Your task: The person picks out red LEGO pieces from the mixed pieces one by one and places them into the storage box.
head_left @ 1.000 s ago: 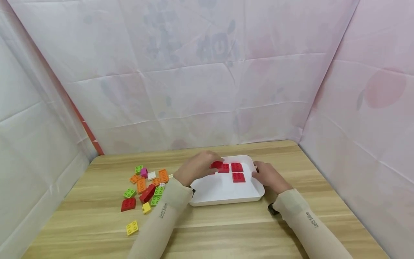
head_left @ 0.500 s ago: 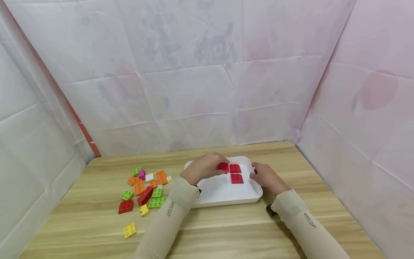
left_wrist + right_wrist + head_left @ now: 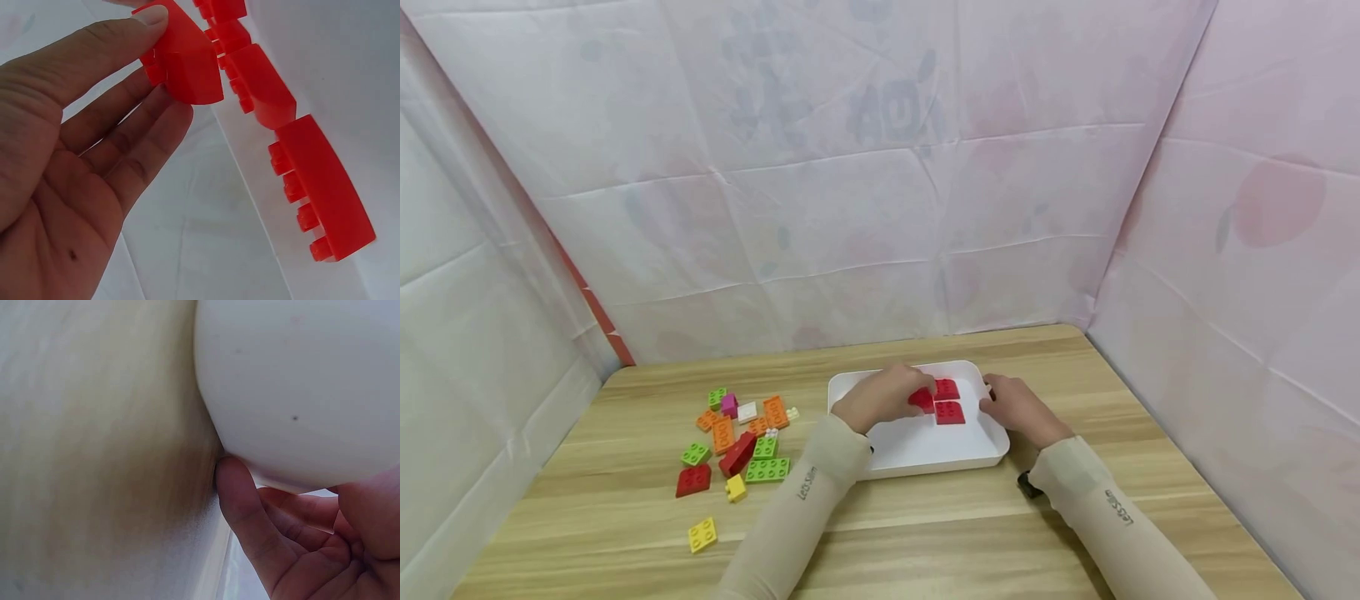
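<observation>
The wood-grain table (image 3: 970, 533) has rounded far corners, and a white tray (image 3: 940, 450) stands on it, nearer the far edge than the near one. Left of the tray is a loose scatter of orange blocks (image 3: 723, 435), green blocks (image 3: 768, 470), a magenta block (image 3: 729, 406), a white block (image 3: 747, 412), a long red block (image 3: 738, 454) and a flat red block (image 3: 693, 481). A small yellow block (image 3: 736, 487) lies just in front of the long red one, and a square yellow block (image 3: 702, 534) sits apart, closest to the viewer.
</observation>
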`<control>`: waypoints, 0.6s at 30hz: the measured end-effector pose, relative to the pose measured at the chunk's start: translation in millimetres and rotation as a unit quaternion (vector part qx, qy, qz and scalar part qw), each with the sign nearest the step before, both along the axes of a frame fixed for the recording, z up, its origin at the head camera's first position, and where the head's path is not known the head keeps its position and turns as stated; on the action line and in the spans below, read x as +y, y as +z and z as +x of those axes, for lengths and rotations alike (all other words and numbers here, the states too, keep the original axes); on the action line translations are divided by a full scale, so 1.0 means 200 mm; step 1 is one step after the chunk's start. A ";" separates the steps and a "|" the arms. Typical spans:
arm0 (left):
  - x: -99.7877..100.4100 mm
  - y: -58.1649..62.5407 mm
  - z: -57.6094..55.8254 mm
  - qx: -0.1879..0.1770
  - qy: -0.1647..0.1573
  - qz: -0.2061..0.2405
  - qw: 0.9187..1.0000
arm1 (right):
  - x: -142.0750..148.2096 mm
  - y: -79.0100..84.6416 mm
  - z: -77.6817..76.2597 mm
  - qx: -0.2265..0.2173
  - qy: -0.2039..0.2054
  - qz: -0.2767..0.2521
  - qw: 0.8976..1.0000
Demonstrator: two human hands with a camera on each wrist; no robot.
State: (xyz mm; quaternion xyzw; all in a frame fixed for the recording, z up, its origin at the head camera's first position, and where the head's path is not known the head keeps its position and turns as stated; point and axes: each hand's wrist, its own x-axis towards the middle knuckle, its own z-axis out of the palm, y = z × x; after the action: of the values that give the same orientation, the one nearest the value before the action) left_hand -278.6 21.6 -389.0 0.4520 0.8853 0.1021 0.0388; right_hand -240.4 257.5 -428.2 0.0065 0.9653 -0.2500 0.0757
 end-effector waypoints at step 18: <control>0.03 -0.08 -0.01 -0.005 0.005 -0.048 0.999 | 0.00 0.00 0.00 0.002 0.003 -0.007 1.000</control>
State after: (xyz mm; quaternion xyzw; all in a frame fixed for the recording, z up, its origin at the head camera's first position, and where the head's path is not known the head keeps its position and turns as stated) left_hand -280.2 27.9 -405.0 0.4450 0.8910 0.0617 0.0650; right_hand -239.8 258.1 -427.9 0.0025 0.9636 -0.2566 0.0748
